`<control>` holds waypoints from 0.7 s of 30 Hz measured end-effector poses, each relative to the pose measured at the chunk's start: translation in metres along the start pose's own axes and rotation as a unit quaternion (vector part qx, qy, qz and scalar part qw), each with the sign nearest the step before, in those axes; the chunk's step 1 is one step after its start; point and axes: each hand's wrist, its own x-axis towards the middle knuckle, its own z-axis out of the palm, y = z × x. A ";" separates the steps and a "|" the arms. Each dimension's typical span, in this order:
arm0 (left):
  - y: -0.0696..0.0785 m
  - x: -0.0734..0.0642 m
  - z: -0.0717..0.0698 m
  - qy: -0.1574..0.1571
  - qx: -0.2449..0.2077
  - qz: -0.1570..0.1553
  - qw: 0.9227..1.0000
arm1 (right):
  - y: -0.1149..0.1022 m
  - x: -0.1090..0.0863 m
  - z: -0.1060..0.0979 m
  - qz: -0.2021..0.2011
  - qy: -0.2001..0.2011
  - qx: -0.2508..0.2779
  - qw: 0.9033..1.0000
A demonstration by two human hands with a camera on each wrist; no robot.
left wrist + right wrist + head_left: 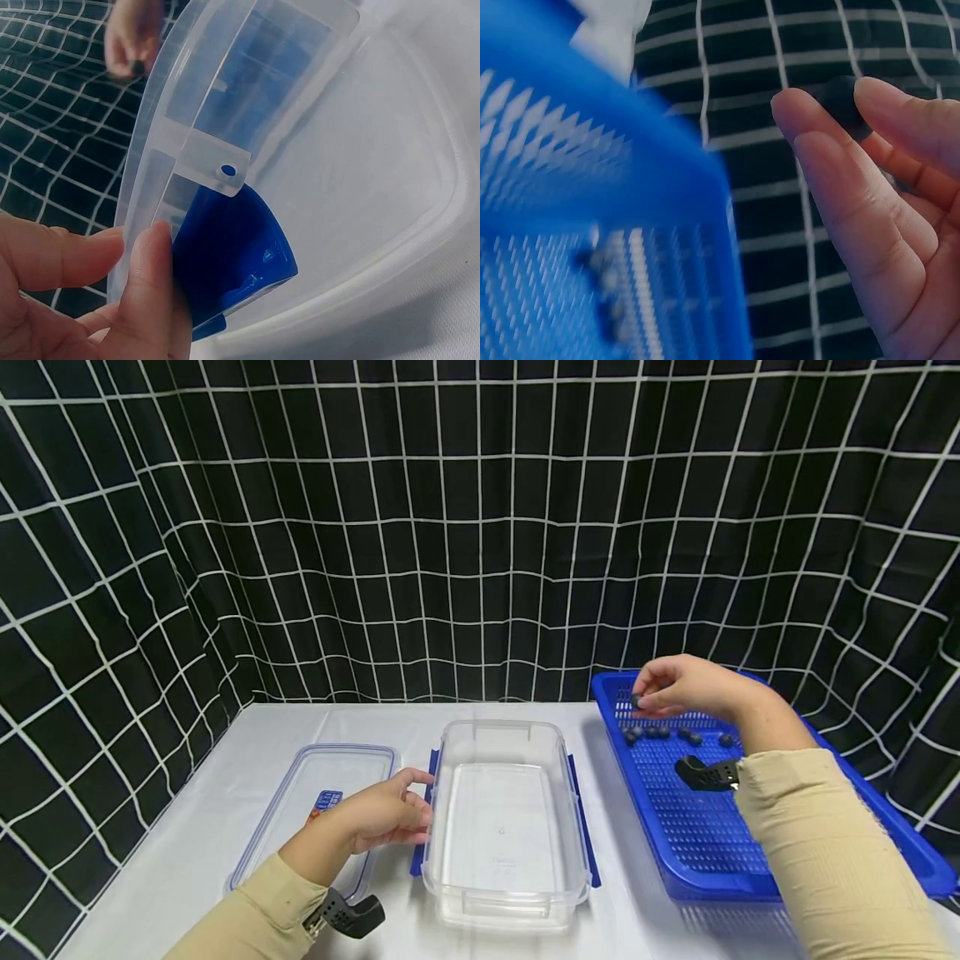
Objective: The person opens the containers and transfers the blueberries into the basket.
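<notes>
A clear plastic container (501,893) with blue side latches stands in the middle of the table. My left hand (393,810) is at its left side; thumb and fingers hold the rim beside a blue latch (232,255), which hangs folded down. Above the far left corner of a blue basket (660,852), my right hand (686,687) pinches a blueberry (843,109) between thumb and fingertips. A small dark bit shows deeper among those fingers, too hidden to identify. Several blueberries (684,733) lie along the basket's far end.
Left of the container, a clear lid (300,777) with a label lies flat, partly under my left forearm. White cloth (360,722) covers the table. A black curtain with a white grid (495,543) hangs behind and at both sides.
</notes>
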 end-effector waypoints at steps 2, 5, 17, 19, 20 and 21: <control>0.000 0.000 0.000 0.000 0.000 -0.001 1.000 | 0.016 -0.007 -0.006 0.007 0.004 0.014 1.000; -0.001 0.002 0.000 0.002 0.000 -0.004 1.000 | 0.038 -0.017 -0.014 0.018 0.010 0.028 0.999; 0.000 0.002 -0.002 -0.001 0.002 -0.003 1.000 | 0.098 -0.033 -0.026 0.041 0.039 0.088 0.995; 0.000 0.002 -0.003 0.000 0.002 -0.005 1.000 | 0.104 -0.032 -0.025 0.045 0.037 0.094 0.994; -0.001 0.001 -0.003 0.000 0.003 -0.006 1.000 | 0.106 -0.031 -0.025 0.047 0.035 0.097 0.993; -0.001 0.001 -0.003 0.000 0.004 -0.006 1.000 | 0.108 -0.031 -0.024 0.050 0.035 0.099 0.993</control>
